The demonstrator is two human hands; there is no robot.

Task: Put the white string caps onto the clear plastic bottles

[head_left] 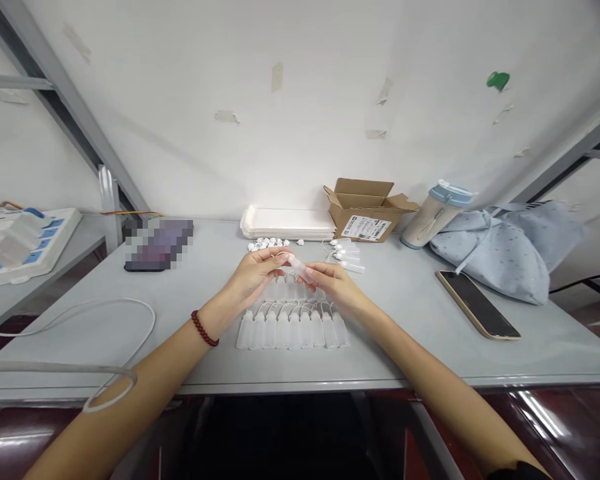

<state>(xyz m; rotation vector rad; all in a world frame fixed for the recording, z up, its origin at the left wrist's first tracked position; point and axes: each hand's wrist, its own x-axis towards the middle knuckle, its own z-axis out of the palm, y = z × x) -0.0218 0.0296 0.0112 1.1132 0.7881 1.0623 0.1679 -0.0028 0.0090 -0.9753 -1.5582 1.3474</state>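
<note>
My right hand (334,283) is closed around the body of a small translucent plastic bottle (303,269), which is tilted with its neck up and to the left. At that neck, the fingers of my left hand (254,275) pinch the bottle's white top, where a thin white cord shows. Whether the top is a fully seated cap cannot be made out. Below my hands lies a row of similar bottles (293,331) with white cords at their necks. Behind it another row (287,289) is partly hidden by my hands.
Small white caps (270,244) lie behind my hands, near white trays (290,223) and an open cardboard box (363,213). More corded bottles (347,253) lie right of them. Further right are a tumbler (433,217), a phone (475,305) and a blue cloth bag (495,253). A white cable (145,333) loops at left.
</note>
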